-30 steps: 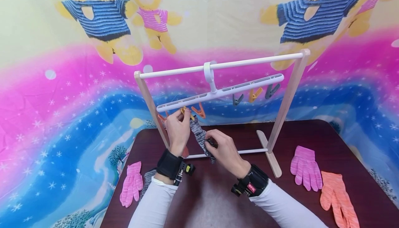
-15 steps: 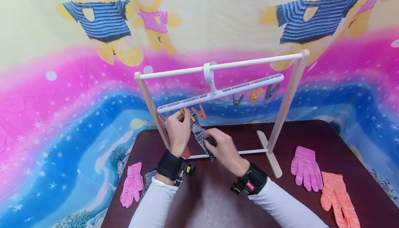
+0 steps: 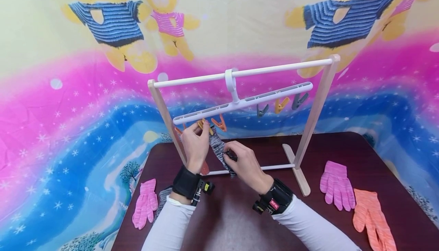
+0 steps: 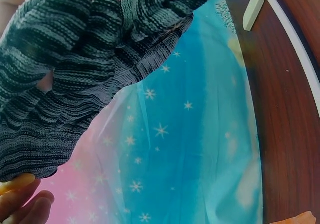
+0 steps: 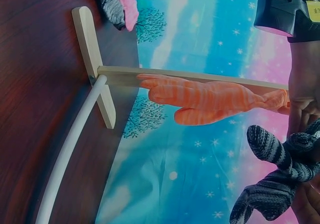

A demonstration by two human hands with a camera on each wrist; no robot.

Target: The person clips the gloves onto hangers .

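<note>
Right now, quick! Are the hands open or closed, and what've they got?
Left hand: closed, pinching a yellow clip.
Right hand: closed, holding a black-and-gray glove.

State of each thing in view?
Left hand: pinching yellow clip
Right hand: holding gray glove
Hanger: hooked over rail
Three right clips: hanging, holding nothing
Hung orange glove: fingers down
Pink gloves: lying on table
Other orange glove: lying on table
Other gray glove: on table, part hidden

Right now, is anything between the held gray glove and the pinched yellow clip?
Nothing visible: the gray glove, held lower down by the right hand, has its cuff at the yellow clip, which the left hand pinches.
</note>
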